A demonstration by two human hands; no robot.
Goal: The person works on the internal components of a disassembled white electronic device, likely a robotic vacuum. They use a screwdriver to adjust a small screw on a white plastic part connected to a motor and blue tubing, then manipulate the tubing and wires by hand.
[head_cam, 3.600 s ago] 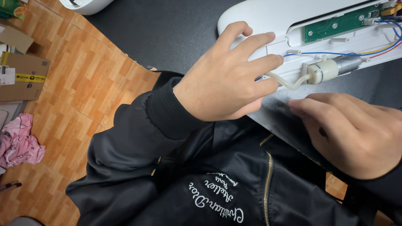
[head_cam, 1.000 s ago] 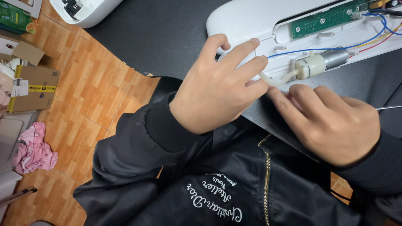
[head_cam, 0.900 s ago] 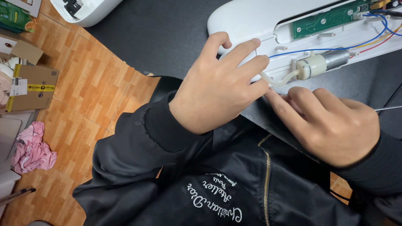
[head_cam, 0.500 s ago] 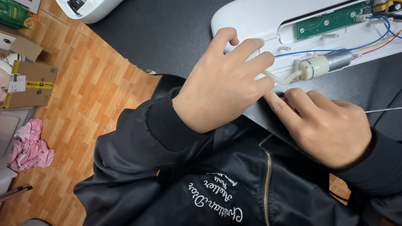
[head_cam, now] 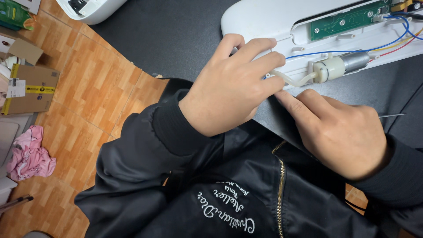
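The clear tube point(head_cam: 291, 79) lies in the open white casing point(head_cam: 264, 17) at the desk's point(head_cam: 176, 35) near edge, joined to the small pump point(head_cam: 337, 67). The left hand point(head_cam: 229, 88) now presses its fingers together over the tube's end; the right hand point(head_cam: 339, 128) has moved in, its forefinger pushing beside it, so seating looks underway.

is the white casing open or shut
Open: the casing shows its circuit board, wires and small pump uncovered, under the left hand.
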